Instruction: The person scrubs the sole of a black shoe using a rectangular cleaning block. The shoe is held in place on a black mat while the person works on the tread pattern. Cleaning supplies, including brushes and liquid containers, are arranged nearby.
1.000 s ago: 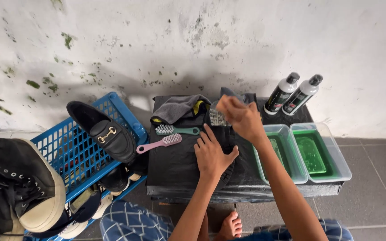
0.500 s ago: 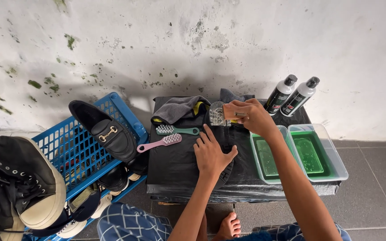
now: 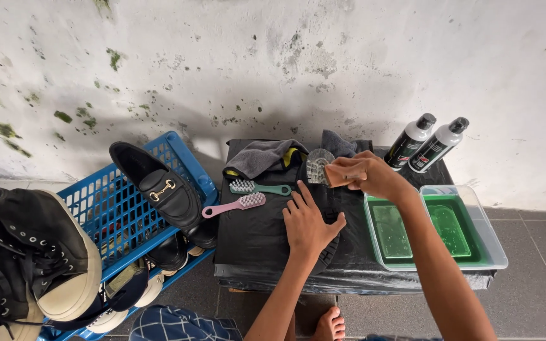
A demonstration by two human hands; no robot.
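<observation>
Shoe (image 3: 330, 208) sole up, long axis toward wall

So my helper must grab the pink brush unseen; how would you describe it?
On the black-covered table, look left of the left hand. Two small brushes lie there; the pink brush is nearer the front edge, below the green brush.

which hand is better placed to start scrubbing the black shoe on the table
Right, probably. The right hand already grips the brush just above the black shoe, while the left hand lies flat on the shoe, pinning it down.
</observation>
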